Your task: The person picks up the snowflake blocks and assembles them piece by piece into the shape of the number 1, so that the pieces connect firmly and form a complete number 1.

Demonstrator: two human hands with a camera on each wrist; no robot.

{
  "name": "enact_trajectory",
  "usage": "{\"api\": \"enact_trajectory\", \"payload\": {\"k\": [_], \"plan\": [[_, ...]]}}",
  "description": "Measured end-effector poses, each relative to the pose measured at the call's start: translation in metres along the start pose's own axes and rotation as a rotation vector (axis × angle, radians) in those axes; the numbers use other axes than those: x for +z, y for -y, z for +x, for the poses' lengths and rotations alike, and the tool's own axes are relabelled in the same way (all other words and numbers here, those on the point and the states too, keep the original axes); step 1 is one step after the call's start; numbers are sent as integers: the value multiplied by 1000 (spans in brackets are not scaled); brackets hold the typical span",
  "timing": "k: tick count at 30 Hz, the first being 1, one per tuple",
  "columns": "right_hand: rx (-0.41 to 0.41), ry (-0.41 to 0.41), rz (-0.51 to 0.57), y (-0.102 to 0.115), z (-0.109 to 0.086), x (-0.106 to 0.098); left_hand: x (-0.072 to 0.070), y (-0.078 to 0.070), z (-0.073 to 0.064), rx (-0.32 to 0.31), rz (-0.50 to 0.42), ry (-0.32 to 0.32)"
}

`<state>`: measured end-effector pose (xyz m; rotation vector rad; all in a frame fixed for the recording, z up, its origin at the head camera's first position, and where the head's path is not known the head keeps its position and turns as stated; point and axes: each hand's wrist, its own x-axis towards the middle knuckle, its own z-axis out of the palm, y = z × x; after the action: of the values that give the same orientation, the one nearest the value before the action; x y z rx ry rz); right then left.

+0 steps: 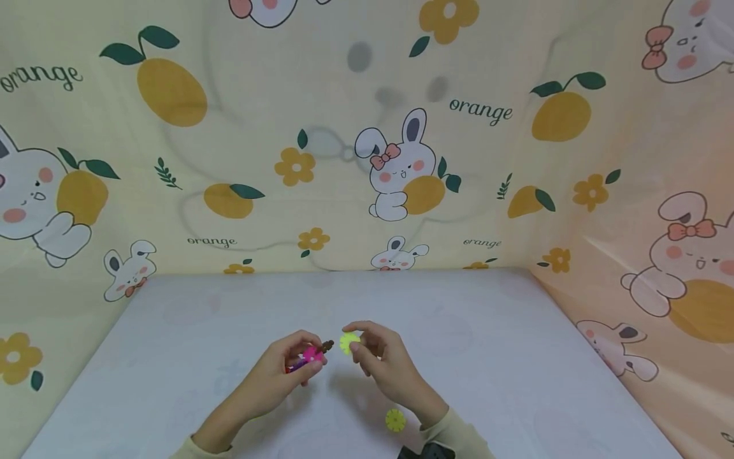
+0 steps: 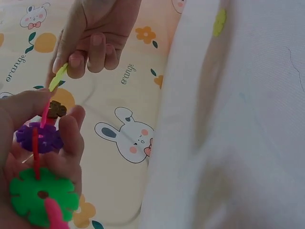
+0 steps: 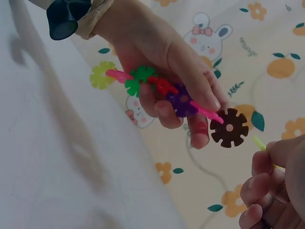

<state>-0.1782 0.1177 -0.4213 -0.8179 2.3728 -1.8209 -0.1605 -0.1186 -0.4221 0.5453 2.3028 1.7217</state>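
Observation:
My left hand (image 1: 275, 373) grips a chain of notched plastic discs linked edge to edge. In the right wrist view the chain runs from a yellow disc (image 3: 102, 75) through pink, green (image 3: 141, 81), red, purple (image 3: 183, 101) and pink to a brown disc (image 3: 229, 128) at its free end. My right hand (image 1: 387, 366) pinches a loose yellow disc (image 1: 348, 343) between thumb and fingertips. A small gap separates this disc from the brown one. Fingers partly cover the middle of the chain.
Another yellow disc (image 1: 395, 420) lies on the white tabletop (image 1: 172, 395), close to my right forearm. Behind and beside the table hangs a cloth (image 1: 344, 210) printed with rabbits and oranges. A dark strap (image 3: 69, 16) is around the right wrist.

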Motion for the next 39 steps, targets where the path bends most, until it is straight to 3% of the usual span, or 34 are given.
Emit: {"api": "enact_trajectory", "payload": {"k": [12,31,39], "plan": [[-7,19,-114,1,-1,3,1,3,1,59,18,52],[89,64,-137,7,-4,9,2,7,1,80,-8,73],[78,69,-83,6,-4,11,3,9,1,120,-60,85]]}}
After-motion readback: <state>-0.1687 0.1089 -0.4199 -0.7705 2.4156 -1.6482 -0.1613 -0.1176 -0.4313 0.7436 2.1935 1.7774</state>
